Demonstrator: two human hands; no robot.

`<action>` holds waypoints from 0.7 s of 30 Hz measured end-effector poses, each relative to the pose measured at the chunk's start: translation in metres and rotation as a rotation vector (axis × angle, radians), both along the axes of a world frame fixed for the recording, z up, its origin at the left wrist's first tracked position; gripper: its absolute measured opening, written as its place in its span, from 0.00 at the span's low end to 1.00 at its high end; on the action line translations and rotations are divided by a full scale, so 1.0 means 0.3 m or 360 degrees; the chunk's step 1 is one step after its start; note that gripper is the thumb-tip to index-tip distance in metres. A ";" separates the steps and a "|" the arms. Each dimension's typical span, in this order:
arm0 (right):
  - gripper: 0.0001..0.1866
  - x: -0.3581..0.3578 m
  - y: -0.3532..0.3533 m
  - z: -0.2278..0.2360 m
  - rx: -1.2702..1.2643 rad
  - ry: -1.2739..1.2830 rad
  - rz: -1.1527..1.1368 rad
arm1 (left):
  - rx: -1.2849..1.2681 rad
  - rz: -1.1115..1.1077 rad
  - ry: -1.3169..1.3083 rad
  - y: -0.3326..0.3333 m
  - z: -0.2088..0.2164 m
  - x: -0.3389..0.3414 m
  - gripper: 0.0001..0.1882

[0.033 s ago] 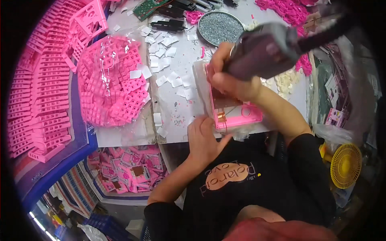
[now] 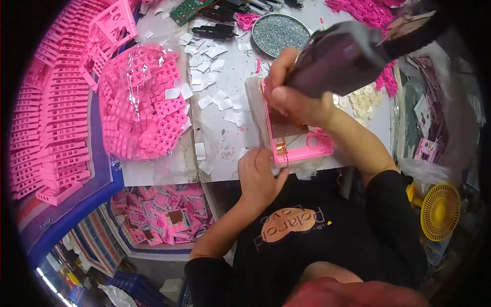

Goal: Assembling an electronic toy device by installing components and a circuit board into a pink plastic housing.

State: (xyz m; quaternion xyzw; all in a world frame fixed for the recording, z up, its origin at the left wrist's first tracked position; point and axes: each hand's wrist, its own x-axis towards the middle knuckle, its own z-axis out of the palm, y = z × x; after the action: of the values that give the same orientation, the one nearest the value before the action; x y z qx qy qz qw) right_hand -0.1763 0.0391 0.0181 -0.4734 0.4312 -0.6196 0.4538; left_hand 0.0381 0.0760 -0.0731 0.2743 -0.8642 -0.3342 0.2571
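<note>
My right hand [image 2: 299,105] is wrapped round a dark, thick-bodied power screwdriver [image 2: 332,61], held over a pink plastic casing [image 2: 304,155]. The tool's tip is hidden behind the hand. Inside the casing show a brown panel [image 2: 283,128], a copper-coloured coil [image 2: 281,147] and thin wires. At the casing's near left corner, my left hand [image 2: 257,176] grips with bent fingers on one side and the thumb by a dark wire on the other. A clear plastic sheet [image 2: 255,94] lies beneath the casing.
A round dish of small metal screws [image 2: 281,35] stands beyond the casing. White paper squares [image 2: 222,100] lie to its left, beside a clear bag of pink parts [image 2: 146,102]. Stacked pink frames [image 2: 64,117] fill the far left. Cream discs [image 2: 362,104] and a yellow fan [image 2: 440,211] are on the right.
My right hand and the screwdriver have shifted slightly up. My left thumb has drawn in closer to the casing's corner. The casing looks unmoved.
</note>
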 end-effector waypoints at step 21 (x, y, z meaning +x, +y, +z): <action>0.07 0.019 0.274 -0.109 -0.0239 0.2124 0.0139 | -0.0016 0.0007 0.0083 -0.224 0.217 -0.034 0.10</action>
State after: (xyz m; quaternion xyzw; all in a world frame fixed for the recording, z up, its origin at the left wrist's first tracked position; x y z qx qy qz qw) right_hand -0.1706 0.1213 -0.0146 -0.8022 0.5555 -0.2035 0.0806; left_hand 0.0279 0.0086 -0.0079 0.2661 -0.8583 -0.3363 0.2818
